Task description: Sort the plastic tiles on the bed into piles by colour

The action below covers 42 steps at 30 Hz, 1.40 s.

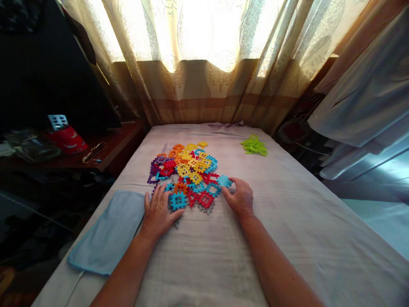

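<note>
A pile of flat plastic waffle blocks [188,170] in yellow, orange, red, blue and purple lies in the middle of the bed. My left hand [157,211] rests flat and open at the pile's near left edge, its fingertips touching a blue square block [178,200]. At the pile's near right edge my right hand [240,198] lies with fingers apart, the tips touching a light blue block [224,181]. Neither hand has lifted a piece.
The bed carries a pale sheet [287,221]. A folded light blue cloth [110,232] lies at the left edge. A small heap of lime green blocks [254,146] sits far right. Curtains [204,64] hang behind; a dark side table [96,149] stands left.
</note>
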Each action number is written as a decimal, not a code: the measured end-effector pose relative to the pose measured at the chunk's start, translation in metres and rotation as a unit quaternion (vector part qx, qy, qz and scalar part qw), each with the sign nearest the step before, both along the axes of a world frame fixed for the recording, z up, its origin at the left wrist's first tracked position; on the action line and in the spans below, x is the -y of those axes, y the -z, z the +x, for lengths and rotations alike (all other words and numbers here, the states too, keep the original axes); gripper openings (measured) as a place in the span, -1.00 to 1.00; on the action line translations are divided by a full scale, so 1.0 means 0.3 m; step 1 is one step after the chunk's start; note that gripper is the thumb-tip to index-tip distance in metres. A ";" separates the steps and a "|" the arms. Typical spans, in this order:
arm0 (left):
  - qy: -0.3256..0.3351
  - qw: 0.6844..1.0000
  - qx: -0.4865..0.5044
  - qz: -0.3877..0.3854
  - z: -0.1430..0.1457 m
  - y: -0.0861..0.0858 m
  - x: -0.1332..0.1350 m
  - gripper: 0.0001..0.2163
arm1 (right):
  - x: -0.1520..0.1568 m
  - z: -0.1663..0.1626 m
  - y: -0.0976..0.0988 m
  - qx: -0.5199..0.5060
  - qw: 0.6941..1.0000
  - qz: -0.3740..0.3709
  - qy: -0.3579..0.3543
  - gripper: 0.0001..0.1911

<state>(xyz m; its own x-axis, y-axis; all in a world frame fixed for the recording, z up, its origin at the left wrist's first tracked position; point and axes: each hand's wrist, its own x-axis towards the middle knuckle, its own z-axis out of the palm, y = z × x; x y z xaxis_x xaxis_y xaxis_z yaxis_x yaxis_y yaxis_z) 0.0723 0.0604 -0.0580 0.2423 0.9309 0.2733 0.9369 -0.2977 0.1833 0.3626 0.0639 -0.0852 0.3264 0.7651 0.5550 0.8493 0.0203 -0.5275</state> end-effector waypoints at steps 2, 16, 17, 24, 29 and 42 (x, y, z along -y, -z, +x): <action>0.000 1.000 0.000 -0.005 -0.005 0.003 -0.002 -0.60 | 0.002 0.052 0.016 -0.002 0.999 -0.016 0.048 -0.64; 0.032 0.999 0.020 0.023 -0.014 -0.009 -0.010 -0.63 | 0.024 0.060 -0.003 0.040 0.996 -0.029 0.071 -0.76; 0.039 0.999 0.023 0.027 -0.012 -0.010 -0.010 -0.61 | 0.028 0.042 -0.019 0.038 0.998 -0.004 0.042 -0.78; 0.086 0.994 0.027 0.065 0.014 0.008 -0.007 -0.53 | 0.072 -0.176 -0.091 -0.010 0.967 0.030 -0.252 -0.81; 0.132 0.984 0.035 0.112 0.031 0.033 -0.006 -0.53 | 0.091 -0.258 -0.072 -0.170 0.945 -0.031 -0.279 -0.72; 0.189 0.972 0.055 0.130 0.041 0.035 -0.001 -0.44 | -0.008 0.017 -0.065 -0.397 0.912 0.005 -0.101 -0.56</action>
